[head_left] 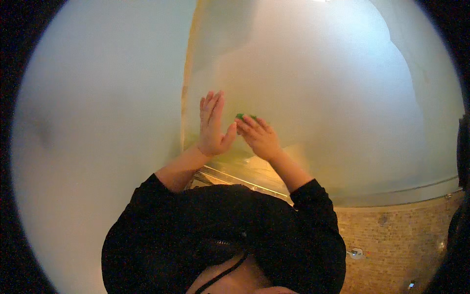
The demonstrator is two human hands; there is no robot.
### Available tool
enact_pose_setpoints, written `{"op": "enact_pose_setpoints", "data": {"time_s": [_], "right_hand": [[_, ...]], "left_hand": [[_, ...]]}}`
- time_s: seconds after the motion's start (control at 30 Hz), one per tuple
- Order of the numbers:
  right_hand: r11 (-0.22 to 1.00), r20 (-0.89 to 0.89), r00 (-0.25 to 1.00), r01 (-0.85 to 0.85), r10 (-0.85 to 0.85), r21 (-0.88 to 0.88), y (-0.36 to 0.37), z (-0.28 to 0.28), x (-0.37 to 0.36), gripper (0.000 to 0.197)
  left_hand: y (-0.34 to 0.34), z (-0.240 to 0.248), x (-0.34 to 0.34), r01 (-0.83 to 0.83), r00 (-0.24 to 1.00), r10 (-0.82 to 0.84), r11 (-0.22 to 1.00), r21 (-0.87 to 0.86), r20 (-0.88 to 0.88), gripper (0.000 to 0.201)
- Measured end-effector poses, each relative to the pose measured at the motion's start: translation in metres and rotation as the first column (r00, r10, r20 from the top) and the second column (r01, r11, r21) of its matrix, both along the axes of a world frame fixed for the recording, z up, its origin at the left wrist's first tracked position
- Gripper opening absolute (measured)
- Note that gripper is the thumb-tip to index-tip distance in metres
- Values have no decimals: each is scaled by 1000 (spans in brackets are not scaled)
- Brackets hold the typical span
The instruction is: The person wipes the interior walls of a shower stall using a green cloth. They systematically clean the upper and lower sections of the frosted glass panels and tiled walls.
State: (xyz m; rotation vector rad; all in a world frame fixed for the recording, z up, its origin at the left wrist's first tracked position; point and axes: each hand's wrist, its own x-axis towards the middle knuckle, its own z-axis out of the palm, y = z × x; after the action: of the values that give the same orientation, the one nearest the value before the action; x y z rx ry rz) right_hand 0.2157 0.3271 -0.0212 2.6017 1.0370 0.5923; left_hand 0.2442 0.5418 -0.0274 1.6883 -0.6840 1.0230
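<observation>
A large pale, frosted-looking panel (318, 108) fills most of the view before me. My left hand (212, 125) is raised in front of it with the fingers stretched up and the thumb apart, holding nothing. Whether its palm touches the panel I cannot tell. Just to its right, my right hand (259, 137) has its fingers bent over a small green thing (240, 116). Only the upper edge of that thing shows above the fingertips, so its kind is hidden. The two hands are close together, the left thumb almost meeting the right fingers.
A narrow tan edge (185, 93) runs upright left of my hands, with another pale surface (93, 122) beyond it. Below my wrists lies a shiny rail (245, 182). At lower right are a tan brick-patterned floor (387, 235) and a small whitish object (357, 253).
</observation>
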Motion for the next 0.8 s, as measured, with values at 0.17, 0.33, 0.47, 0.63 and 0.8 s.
{"op": "enact_pose_setpoints", "data": {"time_s": [0.17,0.33,0.47,0.63,0.8], "right_hand": [[932,636,759,-115,-142,345,-23,155,28,44],[935,741,657,-161,-137,316,-25,191,58,48],[999,311,950,32,-24,-21,-8,84,37,47],[985,143,989,-9,34,-174,-51,33,40,49],[972,579,799,33,-164,231,-20,131,85,45]], "left_hand": [[-9,-21,-6,31,997,-25,995,94,-67,71],[-36,-7,13,64,996,-59,995,72,-67,71],[-15,10,21,82,994,-73,991,110,-83,72],[-13,-9,37,0,993,16,990,138,-117,73],[-9,-32,60,-46,981,67,992,114,-182,73]]}}
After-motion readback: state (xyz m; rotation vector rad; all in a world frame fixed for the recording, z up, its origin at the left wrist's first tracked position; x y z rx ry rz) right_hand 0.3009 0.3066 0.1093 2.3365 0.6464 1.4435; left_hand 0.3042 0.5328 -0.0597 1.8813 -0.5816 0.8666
